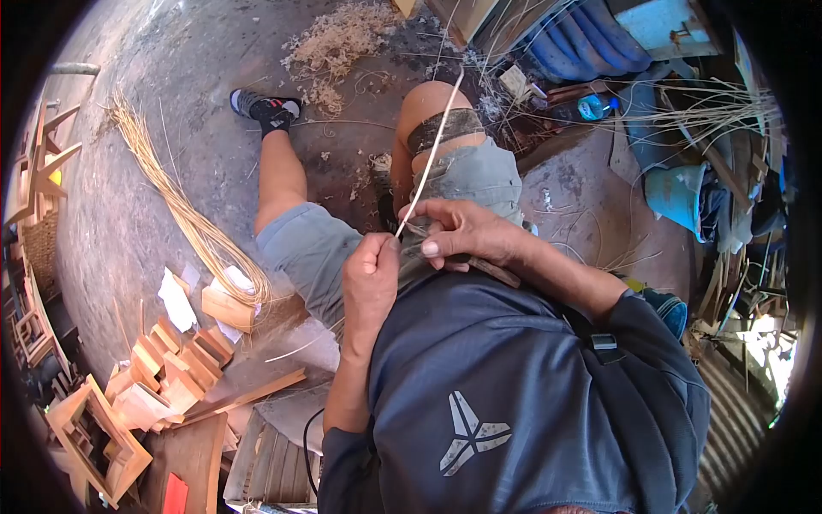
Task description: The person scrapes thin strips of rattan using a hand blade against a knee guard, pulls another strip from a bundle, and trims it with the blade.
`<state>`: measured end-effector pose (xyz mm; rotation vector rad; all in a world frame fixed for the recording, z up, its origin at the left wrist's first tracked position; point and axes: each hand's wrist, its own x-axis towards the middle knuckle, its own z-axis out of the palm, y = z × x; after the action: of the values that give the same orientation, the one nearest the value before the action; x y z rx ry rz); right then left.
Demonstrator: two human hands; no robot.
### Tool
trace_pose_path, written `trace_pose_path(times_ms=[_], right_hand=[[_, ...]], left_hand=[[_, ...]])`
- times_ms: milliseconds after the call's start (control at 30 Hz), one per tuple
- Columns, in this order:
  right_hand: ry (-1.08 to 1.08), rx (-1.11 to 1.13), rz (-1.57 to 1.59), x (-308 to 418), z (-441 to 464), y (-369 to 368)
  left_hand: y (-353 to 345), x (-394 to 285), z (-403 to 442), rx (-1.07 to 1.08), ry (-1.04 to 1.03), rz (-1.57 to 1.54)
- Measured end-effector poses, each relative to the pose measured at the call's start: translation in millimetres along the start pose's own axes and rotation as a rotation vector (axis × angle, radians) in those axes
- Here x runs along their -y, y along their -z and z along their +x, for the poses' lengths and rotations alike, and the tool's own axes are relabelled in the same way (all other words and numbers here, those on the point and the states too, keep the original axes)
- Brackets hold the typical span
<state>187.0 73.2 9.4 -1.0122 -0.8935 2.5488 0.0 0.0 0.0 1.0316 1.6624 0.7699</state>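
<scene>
Clamped on the near part of the pale strip (438,147) with the left grip (373,267), likely for steadiness along its run over the dark knee band (467,124), and curled with the right grip (458,233) round a brown handle (497,271), seemingly for control close beside the strip.

Turquoise bucket (671,194), blue-capped bottle (591,107), angular wooden frame (128,461), red piece (175,494) on a board (199,445)

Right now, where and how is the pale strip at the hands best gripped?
I'd pinch the pale strip midway along its free length, coming from the person's left: it runs slim and nearly straight there, the right knee shows behind it, and the left hand and right hand crowd its near end.
</scene>
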Motion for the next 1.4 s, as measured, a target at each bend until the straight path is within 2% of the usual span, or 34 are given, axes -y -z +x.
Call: trace_pose_path(times_ms=[67,133,267,467,633,700,767,867,967,1000,1033,1100,1200,1233,1300,1400], right_hand=[[0.025,-0.009,-0.065,-0.1,4.7,-3.1],[-0.004,-0.015,0.005,-17.9,5.3,-9.6],[0.002,-0.066,0.034,-10.7,7.3,7.6],[0.100,-0.110,0.034,16.1,16.9,47.2],[0.160,-0.346,-0.127,51.6,8.7,86.8],[0.233,-0.420,-0.022,73.5,-8.1,102.6],[0.199,-0.439,-0.139,84.6,-22.1,105.1],[0.294,-0.647,-0.612,93.2,-29.0,103.6],[0.507,-0.605,-0.487,94.8,-28.9,78.8],[0.306,-0.635,-0.783,92.7,-22.5,74.5],[0.227,-0.624,-0.907,83.0,-11.8,66.8],[0.374,-0.665,-1.207,48.4,16.6,73.7],[0.313,-0.607,-1.637,18.5,52.0,85.8],[0.265,-0.626,-1.577,22.3,50.5,78.3],[0.173,-0.665,-1.449,37.5,39.3,57.5],[0.278,-0.632,-1.361,41.1,40.7,66.2]], left_hand=[[-1.5,-12.9,-1.0,0.007,-0.025,0.040],[4.9,-11.7,-18.9,0.050,0.010,0.020],[6.6,-2.8,-19.6,0.079,-0.104,0.072],[54.7,10.8,-35.5,0.145,0.021,0.125],[97.9,45.5,-55.0,0.080,0.190,-0.002],[94.3,40.4,-50.0,0.065,0.224,-0.084],[62.1,10.6,-24.9,0.125,0.159,-0.109],[1.8,-9.3,31.0,0.235,-0.015,-0.292],[-30.3,-33.5,80.5,0.113,-0.076,0.061],[-35.0,-38.2,92.1,0.102,-0.101,0.142],[-36.9,-41.0,97.8,0.097,-0.125,0.227],[-36.5,-43.2,100.7,0.112,-0.121,0.292],[-23.6,-34.7,84.6,0.114,-0.150,0.350],[-13.9,-28.9,71.7,0.110,-0.168,0.362],[16.2,-7.1,29.3,0.160,-0.056,0.259],[37.0,24.2,-1.4,0.160,0.047,0.289]])
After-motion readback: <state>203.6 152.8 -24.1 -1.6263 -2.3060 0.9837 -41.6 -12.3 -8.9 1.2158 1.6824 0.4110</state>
